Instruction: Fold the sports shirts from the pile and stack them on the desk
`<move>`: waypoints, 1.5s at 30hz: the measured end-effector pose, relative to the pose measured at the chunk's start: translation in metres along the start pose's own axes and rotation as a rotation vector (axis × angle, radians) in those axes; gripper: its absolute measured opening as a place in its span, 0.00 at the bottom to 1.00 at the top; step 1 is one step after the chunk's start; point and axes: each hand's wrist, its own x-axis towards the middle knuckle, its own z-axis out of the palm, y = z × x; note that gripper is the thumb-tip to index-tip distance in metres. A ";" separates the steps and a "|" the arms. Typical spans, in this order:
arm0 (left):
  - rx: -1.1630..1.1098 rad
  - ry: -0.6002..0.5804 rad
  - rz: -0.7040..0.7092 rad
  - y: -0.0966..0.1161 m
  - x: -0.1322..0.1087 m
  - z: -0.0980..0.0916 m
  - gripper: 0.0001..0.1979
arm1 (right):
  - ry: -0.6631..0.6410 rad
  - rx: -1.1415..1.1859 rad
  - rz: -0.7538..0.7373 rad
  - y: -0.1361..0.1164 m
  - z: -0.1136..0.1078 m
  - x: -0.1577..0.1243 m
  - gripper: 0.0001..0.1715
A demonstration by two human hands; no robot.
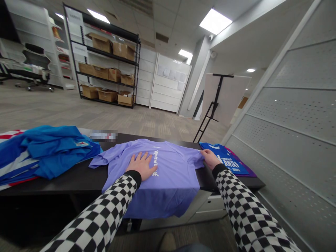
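Observation:
A lilac T-shirt (168, 175) with white lettering lies spread on a dark table (78, 176), its hem hanging over the near edge. My left hand (141, 164) lies flat and open on the shirt's chest, fingers spread. My right hand (210, 158) is closed in a pinch on the shirt's right sleeve at the table's right side. Both my arms wear black-and-white checked sleeves.
A heap of blue garments (49, 150) lies on the table's left over striped red-and-white cloth. A folded blue printed shirt (228, 159) sits on a purple one at the right end. Behind stand shelves with cardboard boxes (105, 70), a black stand (212, 105) and a grey wall panel (288, 115).

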 end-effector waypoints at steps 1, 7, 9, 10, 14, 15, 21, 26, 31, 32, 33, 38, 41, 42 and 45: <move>0.000 0.001 0.000 0.000 0.000 0.000 0.47 | 0.012 -0.015 0.001 -0.003 0.000 0.004 0.18; 0.002 0.017 0.009 0.000 -0.001 0.000 0.47 | 0.065 -0.215 -0.004 -0.020 -0.006 0.031 0.18; -0.001 0.020 0.009 0.000 -0.001 0.000 0.46 | 0.056 -0.309 -0.024 -0.021 -0.009 0.033 0.15; -0.002 0.021 0.008 0.000 -0.001 0.000 0.46 | 0.049 -0.345 -0.035 -0.022 -0.009 0.032 0.16; -0.011 0.018 0.012 0.000 -0.001 0.000 0.45 | 0.034 -0.566 -0.121 -0.039 0.008 0.011 0.28; -0.011 0.016 0.013 0.001 -0.001 0.000 0.45 | 0.026 -0.628 -0.170 -0.046 0.017 0.002 0.30; 0.002 -0.006 0.003 0.001 -0.001 -0.001 0.46 | -0.295 -0.671 -0.350 -0.081 0.079 -0.042 0.29; 0.013 -0.039 -0.001 0.002 0.002 -0.005 0.48 | -0.502 -0.671 -0.321 -0.078 0.107 -0.044 0.39; 0.007 -0.104 -0.042 0.006 0.013 -0.012 0.50 | -0.561 -0.668 -0.244 -0.081 0.112 -0.027 0.44; 0.009 -0.116 -0.051 0.007 0.016 -0.012 0.51 | -0.559 -0.671 -0.237 -0.080 0.112 -0.024 0.45; 0.014 -0.119 -0.057 0.008 0.019 -0.011 0.52 | -0.557 -0.676 -0.232 -0.077 0.112 -0.021 0.45; 0.039 -0.063 -0.052 0.013 0.030 -0.001 0.52 | -0.564 -0.732 -0.204 -0.063 0.105 -0.004 0.47; 0.018 -0.074 -0.062 0.018 0.038 -0.002 0.52 | -0.657 -0.790 -0.176 -0.073 0.095 0.016 0.54; 0.007 -0.099 -0.076 0.020 0.041 -0.004 0.52 | -0.697 -0.805 -0.172 -0.080 0.091 0.024 0.56; -0.014 -0.198 -0.123 0.026 0.052 -0.015 0.54 | -0.761 -0.811 -0.177 -0.099 0.089 0.042 0.54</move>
